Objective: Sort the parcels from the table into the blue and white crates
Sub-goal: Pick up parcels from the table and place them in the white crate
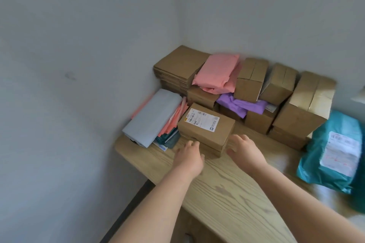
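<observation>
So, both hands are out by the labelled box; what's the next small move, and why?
The left hand and right hand are open at the near edge and right end of the labelled box, holding nothing. It is the nearest parcel, with nothing on top. So probably: close both hands on it and lift.

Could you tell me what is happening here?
A person reaches with both hands for the labelled cardboard box at the front of the wooden table. The left hand and right hand are open on either side of it, not yet gripping. Behind lie more boxes, a pink mailer, a purple mailer, a grey mailer and a teal bag.
</observation>
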`<state>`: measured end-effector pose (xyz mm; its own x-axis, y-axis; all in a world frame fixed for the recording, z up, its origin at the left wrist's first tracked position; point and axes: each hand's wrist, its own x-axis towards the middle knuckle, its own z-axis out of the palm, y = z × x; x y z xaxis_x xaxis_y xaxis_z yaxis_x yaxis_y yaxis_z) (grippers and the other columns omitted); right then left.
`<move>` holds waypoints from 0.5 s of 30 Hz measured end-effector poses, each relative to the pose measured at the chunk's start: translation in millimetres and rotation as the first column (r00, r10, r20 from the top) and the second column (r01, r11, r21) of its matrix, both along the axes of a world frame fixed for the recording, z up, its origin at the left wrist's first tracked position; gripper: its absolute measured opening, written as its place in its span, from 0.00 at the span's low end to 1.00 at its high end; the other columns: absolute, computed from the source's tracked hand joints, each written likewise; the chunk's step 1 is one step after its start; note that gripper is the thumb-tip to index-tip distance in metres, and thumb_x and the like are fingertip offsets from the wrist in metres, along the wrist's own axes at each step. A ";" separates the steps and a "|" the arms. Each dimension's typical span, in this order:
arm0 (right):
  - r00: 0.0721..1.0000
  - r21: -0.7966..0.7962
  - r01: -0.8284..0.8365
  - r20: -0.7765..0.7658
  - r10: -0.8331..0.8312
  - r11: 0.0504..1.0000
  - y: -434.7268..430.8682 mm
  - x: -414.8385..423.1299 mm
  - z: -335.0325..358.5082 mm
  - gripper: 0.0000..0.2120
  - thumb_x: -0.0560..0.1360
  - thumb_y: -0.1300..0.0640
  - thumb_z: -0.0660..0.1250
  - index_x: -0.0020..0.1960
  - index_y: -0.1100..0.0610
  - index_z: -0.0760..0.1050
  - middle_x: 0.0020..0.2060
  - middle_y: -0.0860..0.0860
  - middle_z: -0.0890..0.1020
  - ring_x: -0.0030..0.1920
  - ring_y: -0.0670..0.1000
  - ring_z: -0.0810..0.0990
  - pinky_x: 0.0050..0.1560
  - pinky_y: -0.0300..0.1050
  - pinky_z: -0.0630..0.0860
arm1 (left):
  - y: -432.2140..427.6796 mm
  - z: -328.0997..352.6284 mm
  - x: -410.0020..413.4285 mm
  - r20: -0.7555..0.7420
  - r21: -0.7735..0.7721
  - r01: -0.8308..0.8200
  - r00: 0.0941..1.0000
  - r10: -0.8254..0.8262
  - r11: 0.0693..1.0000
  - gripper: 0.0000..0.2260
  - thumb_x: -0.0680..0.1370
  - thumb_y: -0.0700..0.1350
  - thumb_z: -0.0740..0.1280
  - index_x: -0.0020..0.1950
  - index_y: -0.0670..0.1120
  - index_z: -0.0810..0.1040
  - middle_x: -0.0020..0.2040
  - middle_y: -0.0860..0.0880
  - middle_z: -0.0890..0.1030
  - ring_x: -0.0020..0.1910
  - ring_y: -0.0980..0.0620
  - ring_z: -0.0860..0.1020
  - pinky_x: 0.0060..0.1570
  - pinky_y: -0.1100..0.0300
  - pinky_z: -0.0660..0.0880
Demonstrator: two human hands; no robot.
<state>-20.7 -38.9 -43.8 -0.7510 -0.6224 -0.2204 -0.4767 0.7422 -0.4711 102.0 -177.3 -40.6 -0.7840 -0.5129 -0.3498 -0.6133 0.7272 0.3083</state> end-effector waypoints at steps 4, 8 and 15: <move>0.998 0.017 0.064 -0.010 -0.064 0.998 -19.9 -6.9 -1.2 0.25 0.78 0.53 0.66 0.74 0.52 0.68 0.68 0.53 0.72 0.69 0.57 0.69 0.64 0.50 0.72 | -29.4 -9.9 -24.4 0.024 0.142 -0.117 0.993 0.114 0.983 0.22 0.84 0.52 0.58 0.76 0.44 0.65 0.74 0.46 0.68 0.69 0.45 0.72 0.64 0.51 0.71; 0.998 0.112 0.056 -0.012 -0.055 0.992 -32.5 -26.2 -7.0 0.26 0.79 0.51 0.65 0.75 0.53 0.65 0.69 0.53 0.69 0.70 0.57 0.67 0.65 0.51 0.70 | -34.7 -15.9 -48.2 0.134 0.416 -0.329 0.944 0.300 0.848 0.25 0.84 0.56 0.57 0.73 0.40 0.69 0.70 0.44 0.74 0.67 0.43 0.74 0.58 0.56 0.71; 0.993 0.242 -0.117 0.001 0.121 0.963 -74.1 -80.2 -21.4 0.37 0.79 0.44 0.63 0.80 0.55 0.50 0.80 0.55 0.51 0.80 0.56 0.48 0.79 0.54 0.51 | -40.0 -39.6 -76.0 0.198 0.619 -0.494 0.850 0.487 0.610 0.27 0.82 0.59 0.58 0.73 0.41 0.70 0.66 0.45 0.76 0.62 0.45 0.74 0.60 0.55 0.69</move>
